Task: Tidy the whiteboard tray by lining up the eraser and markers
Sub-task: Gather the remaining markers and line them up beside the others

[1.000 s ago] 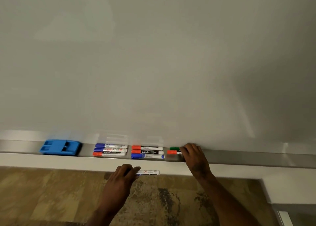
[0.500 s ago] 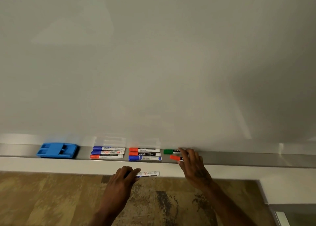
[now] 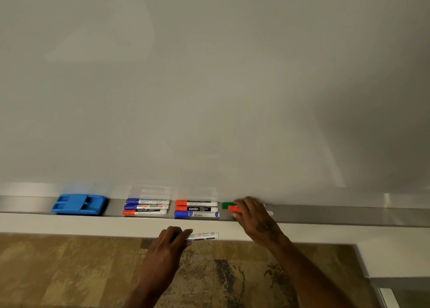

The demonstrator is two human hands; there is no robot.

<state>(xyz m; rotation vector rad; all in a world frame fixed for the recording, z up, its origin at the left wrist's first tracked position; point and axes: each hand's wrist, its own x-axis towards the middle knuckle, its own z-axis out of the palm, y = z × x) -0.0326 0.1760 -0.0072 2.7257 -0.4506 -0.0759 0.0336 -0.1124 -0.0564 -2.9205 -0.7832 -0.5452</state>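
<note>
A blue eraser (image 3: 79, 204) lies at the left of the metal tray (image 3: 337, 214). Right of it sit two neat groups of three markers: two blue-capped and one red-capped (image 3: 146, 207), then two red-capped and one blue (image 3: 196, 208). Further right a green-capped marker (image 3: 227, 205) lies in the tray, its barrel hidden by my right hand (image 3: 252, 217). That hand is shut on a red-capped marker (image 3: 232, 208) just beside the green one. Below the tray, my left hand (image 3: 168, 245) is shut on a white marker (image 3: 203, 235), held level with its cap hidden in the fingers.
The bare whiteboard (image 3: 209, 86) fills the upper view. A white ledge (image 3: 69, 224) runs under the tray. The tray's right part holds nothing. Brown patterned floor (image 3: 58, 272) lies below, and a white frame corner (image 3: 395, 256) at lower right.
My right hand lifted the red-capped marker off the tray, then brought it back up beside the green one. My left hand has stayed put with its marker.
</note>
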